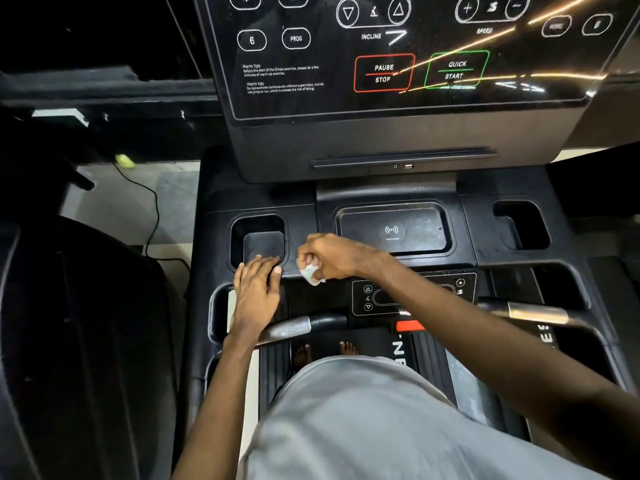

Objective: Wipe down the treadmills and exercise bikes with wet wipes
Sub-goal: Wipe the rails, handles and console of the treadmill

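I stand on a black treadmill, facing its console tray (478,237). My right hand (332,256) grips a crumpled white wet wipe (310,273) and holds it against the tray's front ledge, just right of the left cup holder (257,237). My left hand (258,291) lies flat with straight fingers on the front rim of that cup holder. The glossy control panel (398,57) with PAUSE/STOP and QUICK START buttons rises behind the tray.
A wireless charging pad (393,230) sits mid-tray and a second cup holder (521,223) at right. Metal pulse-grip handlebars (294,327) cross below my hands. Another dark machine (79,341) stands at left, with a cable (152,216) on the pale floor.
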